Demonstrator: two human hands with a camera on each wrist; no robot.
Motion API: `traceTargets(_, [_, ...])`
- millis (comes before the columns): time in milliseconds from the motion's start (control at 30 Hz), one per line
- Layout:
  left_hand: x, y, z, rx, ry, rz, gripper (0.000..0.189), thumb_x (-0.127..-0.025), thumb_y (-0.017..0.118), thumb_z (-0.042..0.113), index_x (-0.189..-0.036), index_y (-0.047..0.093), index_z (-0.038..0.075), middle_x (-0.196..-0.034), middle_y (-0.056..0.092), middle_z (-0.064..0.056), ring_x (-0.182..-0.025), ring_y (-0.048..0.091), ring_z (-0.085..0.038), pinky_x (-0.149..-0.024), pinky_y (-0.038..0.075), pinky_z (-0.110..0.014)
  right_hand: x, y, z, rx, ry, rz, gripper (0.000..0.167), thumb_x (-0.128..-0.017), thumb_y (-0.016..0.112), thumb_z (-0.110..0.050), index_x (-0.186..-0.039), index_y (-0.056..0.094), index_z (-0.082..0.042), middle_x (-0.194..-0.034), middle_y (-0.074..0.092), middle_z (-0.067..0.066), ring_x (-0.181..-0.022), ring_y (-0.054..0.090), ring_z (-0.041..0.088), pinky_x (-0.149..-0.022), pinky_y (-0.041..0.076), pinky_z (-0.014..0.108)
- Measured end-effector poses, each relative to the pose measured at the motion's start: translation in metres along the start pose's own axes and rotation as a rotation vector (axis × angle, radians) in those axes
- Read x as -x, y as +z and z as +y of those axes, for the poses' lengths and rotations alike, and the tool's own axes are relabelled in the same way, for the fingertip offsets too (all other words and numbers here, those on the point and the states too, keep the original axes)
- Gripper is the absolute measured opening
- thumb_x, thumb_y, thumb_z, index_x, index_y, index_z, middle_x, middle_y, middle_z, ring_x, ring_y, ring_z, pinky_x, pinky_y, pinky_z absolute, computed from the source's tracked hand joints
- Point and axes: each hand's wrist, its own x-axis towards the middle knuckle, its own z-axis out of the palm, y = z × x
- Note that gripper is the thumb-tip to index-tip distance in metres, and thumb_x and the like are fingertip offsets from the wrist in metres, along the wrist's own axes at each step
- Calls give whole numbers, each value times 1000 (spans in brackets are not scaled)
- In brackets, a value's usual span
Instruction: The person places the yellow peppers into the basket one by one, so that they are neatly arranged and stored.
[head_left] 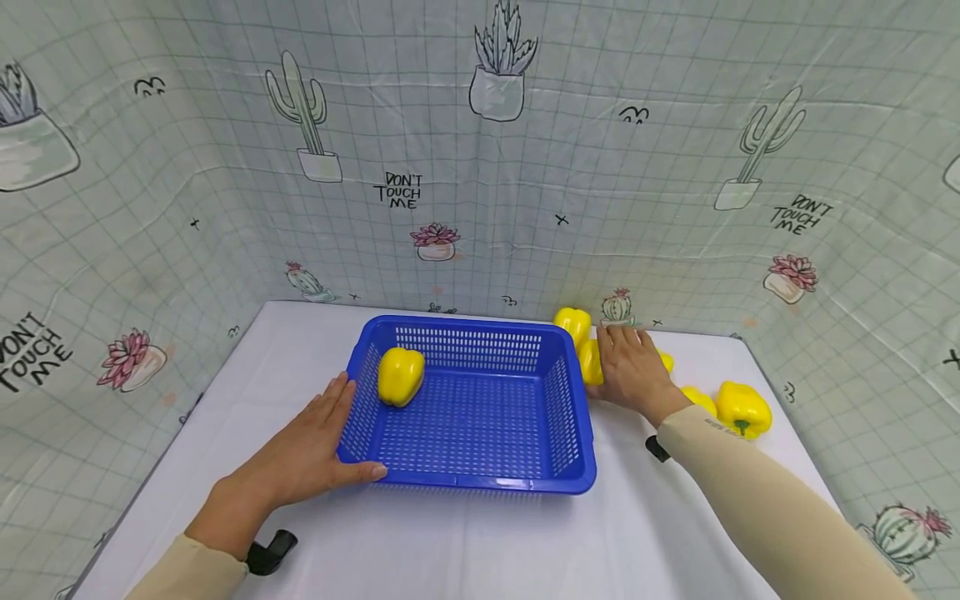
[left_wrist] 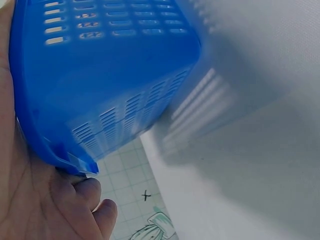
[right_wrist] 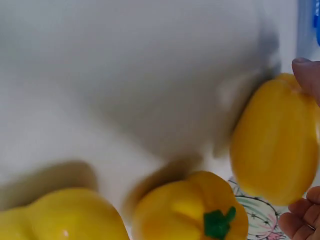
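Left hand: the left hand lies flat, fingers straight, against the near-left corner of the blue basket, thumb along the front rim; it clasps nothing.
Left wrist view: up close, the basket's slotted wall sits against the palm, and you see its underside, which the head view hides.
Basket: it stands in the middle of the white worktop.
Pepper inside: one yellow pepper rests in the far-left corner of the basket.
Right hand: the right hand is down over a yellow pepper beside the basket, just right of the basket's far wall; whether the fingers grip it I cannot tell.
Right wrist view: fingertips touch that pepper; a green stem shows on its neighbour.
Far right: a stemmed pepper lies near the sleeve.
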Motion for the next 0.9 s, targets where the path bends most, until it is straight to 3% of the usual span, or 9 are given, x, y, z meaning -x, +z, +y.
traceTargets(167, [0, 1, 0, -3, -10, 0, 135, -81, 67, 84, -166, 14, -6, -176, 6, -26, -159, 18, -52, -126, 23, -67, -2, 5, -2, 7, 21, -47, 102, -84, 77, -65, -146, 44, 8, -138, 56, 31, -130, 51, 48, -116, 40, 67])
traceTargets(400, [0, 1, 1, -2, 6, 8, 133, -82, 69, 81, -166, 15, -7, -175, 7, -28, -159, 19, -51, -126, 23, -67, 0, 9, -1, 8, 15, -20, 81, -83, 82, -59, -124, 52, 5, -115, 59, 24, -111, 54, 44, -98, 49, 61])
traceTargets(633, [-1, 1, 1, 2, -8, -3, 135, -81, 68, 83, -166, 13, -5, -176, 5, -26, -159, 17, -52, -126, 23, -67, 9, 13, 5, 10, -24, 29, 74, -82, 87, -34, -131, 48, 6, -126, 60, 27, -119, 56, 47, -107, 48, 65])
traceTargets(800, [0, 0, 1, -2, -17, -7, 135, -81, 68, 83, -166, 13, -5, -176, 5, -26, -159, 18, -53, -125, 24, -68, 14, 19, 8, 39, -59, 81, 77, -80, 88, -34, -130, 45, 7, -123, 60, 27, -117, 58, 46, -107, 49, 63])
traceTargets(900, [0, 0, 1, -10, -19, -10, 136, -80, 66, 85, -167, 13, -5, -176, 5, -26, -159, 18, -53, -125, 25, -68, 15, 20, 9, 46, -62, 87, 85, -81, 88, -36, -137, 44, 8, -128, 60, 28, -121, 58, 46, -109, 49, 63])
